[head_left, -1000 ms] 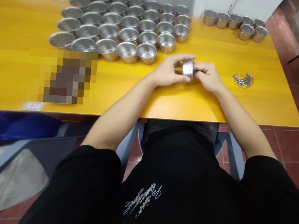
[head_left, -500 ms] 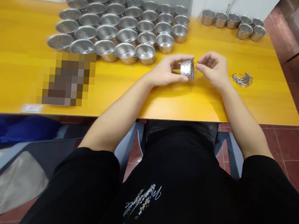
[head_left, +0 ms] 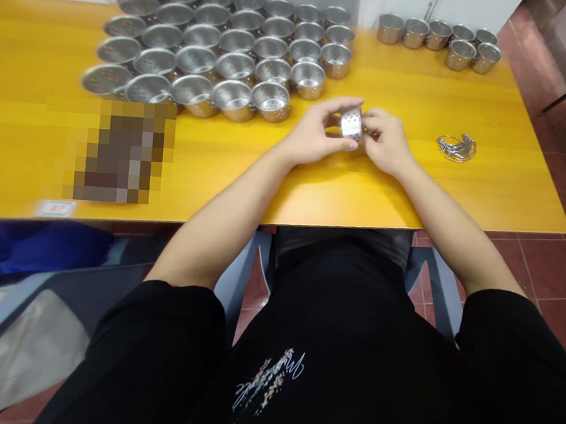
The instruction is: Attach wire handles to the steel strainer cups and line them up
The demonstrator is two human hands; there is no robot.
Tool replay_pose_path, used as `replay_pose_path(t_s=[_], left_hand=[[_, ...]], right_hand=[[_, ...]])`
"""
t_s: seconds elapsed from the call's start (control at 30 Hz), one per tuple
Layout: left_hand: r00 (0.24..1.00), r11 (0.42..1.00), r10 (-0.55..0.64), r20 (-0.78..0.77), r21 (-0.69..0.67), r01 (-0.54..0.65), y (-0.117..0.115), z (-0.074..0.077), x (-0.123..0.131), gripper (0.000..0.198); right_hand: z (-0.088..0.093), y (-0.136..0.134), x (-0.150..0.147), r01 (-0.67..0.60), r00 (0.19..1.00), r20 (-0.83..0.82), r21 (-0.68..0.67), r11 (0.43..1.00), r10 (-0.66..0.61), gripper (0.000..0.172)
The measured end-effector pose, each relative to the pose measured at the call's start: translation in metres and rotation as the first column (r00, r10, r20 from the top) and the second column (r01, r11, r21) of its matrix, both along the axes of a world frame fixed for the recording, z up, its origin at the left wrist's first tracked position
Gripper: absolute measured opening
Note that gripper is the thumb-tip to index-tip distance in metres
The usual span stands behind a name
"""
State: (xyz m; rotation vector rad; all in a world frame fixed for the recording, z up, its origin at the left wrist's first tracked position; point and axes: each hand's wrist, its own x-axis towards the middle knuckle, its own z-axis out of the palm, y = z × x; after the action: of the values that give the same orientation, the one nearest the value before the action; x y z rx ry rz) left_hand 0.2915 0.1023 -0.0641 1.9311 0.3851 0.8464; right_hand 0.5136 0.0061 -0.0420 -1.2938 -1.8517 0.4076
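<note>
In my left hand [head_left: 318, 129] a small perforated metal strainer cup [head_left: 351, 124] lies on its side, held between thumb and fingers with its mouth facing right. My right hand [head_left: 385, 140] is closed at that mouth, its bent fingertips right against the rim. The thin wire piece pinched there a moment earlier is now hidden behind the fingers and the cup. To the right of this hand, a small heap of wire hoops [head_left: 456, 148] lies on the yellow table [head_left: 342, 200].
Rows of perforated metal cups [head_left: 233, 99] stand mouth up at the back left. Several more cups [head_left: 461, 54] are grouped at the back right. A pixelated dark object [head_left: 115, 158] lies at left, near a small label [head_left: 57, 209] at the table's front edge.
My right hand has moved left, from just off the cup onto its mouth, and the wire has gone out of sight. The left hand keeps its hold; the cup has turned slightly.
</note>
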Motion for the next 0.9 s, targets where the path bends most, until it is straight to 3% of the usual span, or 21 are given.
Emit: replay_pose_path(t_s=[0.17,0.37,0.5,0.57,0.67,0.73,0.9], left_hand=[[0.998,0.998,-0.06,-0.024,-0.021,0.059,0.0,0.004,-0.003,0.108],[0.999,1.0,-0.02,-0.042,0.006,0.021,0.006,0.01,-0.013,0.102],[0.996,0.997,-0.082,-0.047,-0.016,0.081,0.004,0.013,-0.012,0.109],[0.994,0.994,-0.107,-0.025,-0.03,0.106,0.003,0.015,-0.009,0.111],[0.992,0.992,-0.124,-0.004,-0.039,0.123,0.001,0.017,-0.007,0.11],[0.99,0.99,-0.139,-0.001,-0.036,0.139,-0.001,0.017,-0.006,0.109],[0.987,0.987,-0.158,0.004,-0.038,0.159,-0.006,0.013,-0.004,0.103]], right_hand=[[0.0,0.002,0.006,-0.069,0.997,-0.03,-0.056,0.996,0.068,0.023],[0.004,-0.001,0.005,-0.1,0.989,-0.118,-0.123,0.987,0.085,0.013],[0.008,-0.002,0.01,-0.211,0.954,-0.253,-0.193,0.958,0.159,0.018],[0.01,-0.002,0.016,-0.233,0.94,-0.293,-0.18,0.956,0.174,0.031],[0.008,0.002,0.023,-0.138,0.943,-0.32,-0.112,0.984,0.096,0.048],[0.004,0.005,0.024,-0.044,0.946,-0.325,-0.068,0.997,0.02,0.05],[-0.002,0.006,0.017,0.09,0.967,-0.242,0.032,0.995,-0.08,0.027]])
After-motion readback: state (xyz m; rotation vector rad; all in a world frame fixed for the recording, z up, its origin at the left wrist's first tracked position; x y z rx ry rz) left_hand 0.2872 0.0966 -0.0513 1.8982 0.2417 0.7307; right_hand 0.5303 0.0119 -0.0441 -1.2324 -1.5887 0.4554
